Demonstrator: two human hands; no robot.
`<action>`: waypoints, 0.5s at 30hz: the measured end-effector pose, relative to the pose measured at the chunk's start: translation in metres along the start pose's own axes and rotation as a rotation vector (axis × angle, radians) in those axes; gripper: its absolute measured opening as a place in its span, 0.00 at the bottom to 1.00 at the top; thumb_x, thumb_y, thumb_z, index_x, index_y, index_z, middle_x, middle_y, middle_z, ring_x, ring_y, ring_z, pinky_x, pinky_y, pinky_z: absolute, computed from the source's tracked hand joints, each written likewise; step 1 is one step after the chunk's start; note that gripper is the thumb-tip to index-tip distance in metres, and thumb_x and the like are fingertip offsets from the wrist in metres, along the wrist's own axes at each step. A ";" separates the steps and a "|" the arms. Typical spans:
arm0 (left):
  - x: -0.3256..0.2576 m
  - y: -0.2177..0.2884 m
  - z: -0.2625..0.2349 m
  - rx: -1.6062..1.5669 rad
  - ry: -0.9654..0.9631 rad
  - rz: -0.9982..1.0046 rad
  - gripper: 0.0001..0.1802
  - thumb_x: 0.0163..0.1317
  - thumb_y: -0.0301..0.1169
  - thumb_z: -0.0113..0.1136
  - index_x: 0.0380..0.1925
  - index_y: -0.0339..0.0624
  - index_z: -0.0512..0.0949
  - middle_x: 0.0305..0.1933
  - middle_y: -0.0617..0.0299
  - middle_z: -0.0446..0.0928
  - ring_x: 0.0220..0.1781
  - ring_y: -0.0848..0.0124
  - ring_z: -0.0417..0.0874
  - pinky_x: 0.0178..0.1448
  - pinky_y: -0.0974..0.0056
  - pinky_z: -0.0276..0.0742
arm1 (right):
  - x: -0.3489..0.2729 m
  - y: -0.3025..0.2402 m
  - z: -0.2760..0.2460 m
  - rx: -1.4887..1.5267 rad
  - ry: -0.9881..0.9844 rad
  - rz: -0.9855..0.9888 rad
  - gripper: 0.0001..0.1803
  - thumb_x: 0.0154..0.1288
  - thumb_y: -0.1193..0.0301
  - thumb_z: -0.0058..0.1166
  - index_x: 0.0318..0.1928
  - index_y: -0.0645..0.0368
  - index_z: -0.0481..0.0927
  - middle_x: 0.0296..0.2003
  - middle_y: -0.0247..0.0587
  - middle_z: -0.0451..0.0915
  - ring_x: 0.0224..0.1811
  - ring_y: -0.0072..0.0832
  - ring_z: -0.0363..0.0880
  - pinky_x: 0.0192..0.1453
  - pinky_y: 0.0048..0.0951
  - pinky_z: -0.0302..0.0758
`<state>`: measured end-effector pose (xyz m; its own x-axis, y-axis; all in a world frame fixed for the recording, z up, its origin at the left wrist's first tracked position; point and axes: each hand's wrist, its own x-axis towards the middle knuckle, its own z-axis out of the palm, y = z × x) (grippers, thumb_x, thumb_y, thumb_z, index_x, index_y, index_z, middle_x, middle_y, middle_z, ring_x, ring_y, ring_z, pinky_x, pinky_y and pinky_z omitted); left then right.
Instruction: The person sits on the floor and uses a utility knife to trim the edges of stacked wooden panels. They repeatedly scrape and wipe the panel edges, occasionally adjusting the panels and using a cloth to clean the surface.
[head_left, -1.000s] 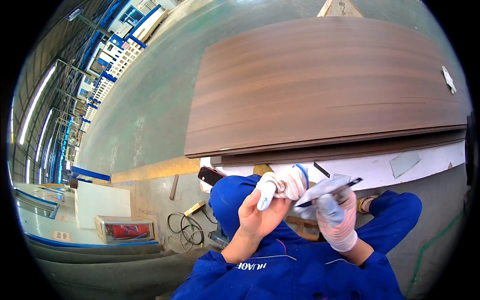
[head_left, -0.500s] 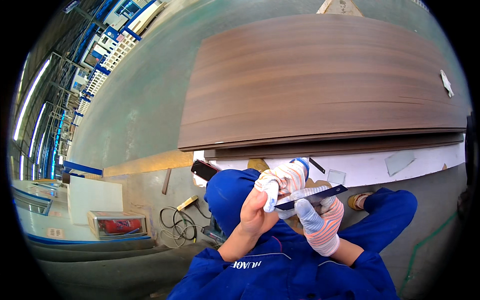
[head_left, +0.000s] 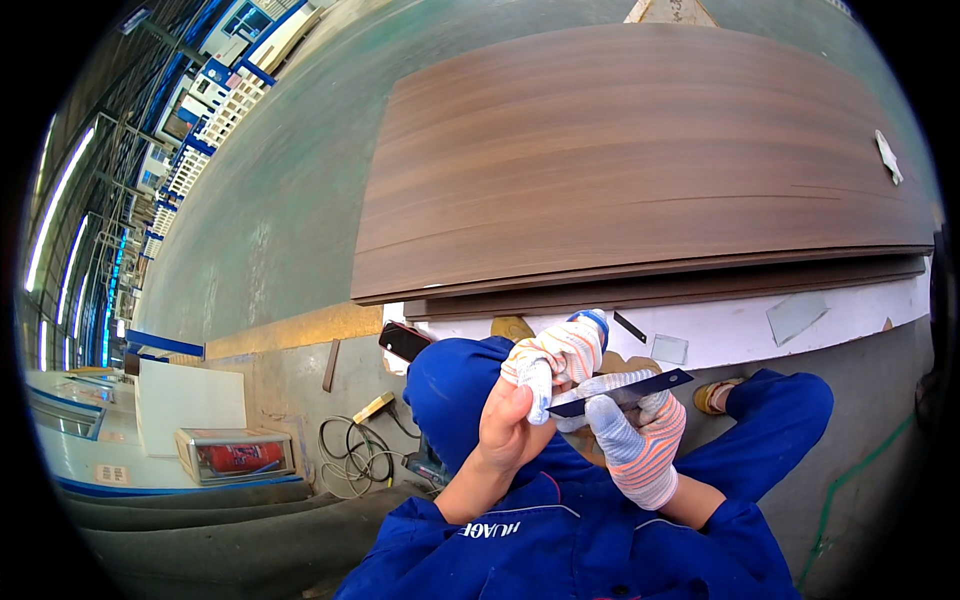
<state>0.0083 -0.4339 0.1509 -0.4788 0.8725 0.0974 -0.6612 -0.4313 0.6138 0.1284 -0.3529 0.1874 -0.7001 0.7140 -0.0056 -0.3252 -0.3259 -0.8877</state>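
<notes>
Just before the brown wood-grain panel stack (head_left: 640, 160), the left hand (head_left: 507, 425) curls tightly round a bunched white-and-orange striped glove (head_left: 560, 352), the gloved right hand (head_left: 640, 440) pinches a flat dark strip (head_left: 655, 385), and a black phone (head_left: 404, 341) and clear rectangular plate (head_left: 797, 317) lie along the stack's near edge.

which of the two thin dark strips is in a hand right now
The strip in the gloved right hand; the other strip lies loose on the white surface.

White surface (head_left: 725, 335) — black strip (head_left: 630, 327), panes (head_left: 797, 318)
</notes>
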 end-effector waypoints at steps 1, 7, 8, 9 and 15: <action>0.000 -0.001 -0.001 0.005 -0.011 0.005 0.29 0.59 0.39 0.58 0.55 0.34 0.63 0.60 0.49 0.66 0.64 0.59 0.67 0.70 0.55 0.56 | 0.000 0.000 0.000 0.007 0.003 0.002 0.10 0.62 0.75 0.59 0.42 0.68 0.80 0.33 0.36 0.82 0.33 0.18 0.77 0.40 0.20 0.75; 0.000 -0.001 0.000 0.066 0.004 0.029 0.28 0.58 0.41 0.58 0.52 0.33 0.64 0.56 0.49 0.67 0.60 0.59 0.69 0.67 0.55 0.59 | -0.001 0.001 -0.001 -0.023 0.008 0.006 0.11 0.61 0.74 0.60 0.42 0.66 0.81 0.32 0.35 0.82 0.32 0.17 0.77 0.39 0.20 0.75; 0.002 -0.001 0.007 0.099 0.051 0.040 0.25 0.58 0.41 0.58 0.48 0.34 0.66 0.53 0.49 0.69 0.57 0.58 0.71 0.64 0.53 0.62 | 0.000 0.002 0.000 -0.005 0.014 0.005 0.10 0.60 0.74 0.61 0.42 0.66 0.81 0.32 0.35 0.82 0.32 0.17 0.77 0.39 0.20 0.75; 0.003 -0.001 0.011 0.132 0.097 0.051 0.23 0.58 0.42 0.58 0.44 0.35 0.67 0.49 0.49 0.70 0.54 0.58 0.72 0.62 0.52 0.66 | 0.000 0.003 0.000 0.013 0.019 0.005 0.10 0.60 0.74 0.61 0.42 0.66 0.81 0.32 0.35 0.82 0.32 0.17 0.77 0.38 0.20 0.75; 0.003 -0.003 0.016 0.191 0.130 0.033 0.23 0.56 0.41 0.60 0.43 0.36 0.67 0.49 0.51 0.70 0.52 0.61 0.73 0.60 0.56 0.68 | -0.002 0.006 -0.003 -0.005 0.067 -0.010 0.12 0.59 0.71 0.63 0.41 0.65 0.82 0.32 0.35 0.83 0.31 0.18 0.79 0.37 0.20 0.75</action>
<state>0.0181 -0.4264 0.1623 -0.5769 0.8164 0.0255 -0.5285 -0.3968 0.7505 0.1295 -0.3544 0.1807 -0.6528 0.7571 -0.0268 -0.3289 -0.3151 -0.8902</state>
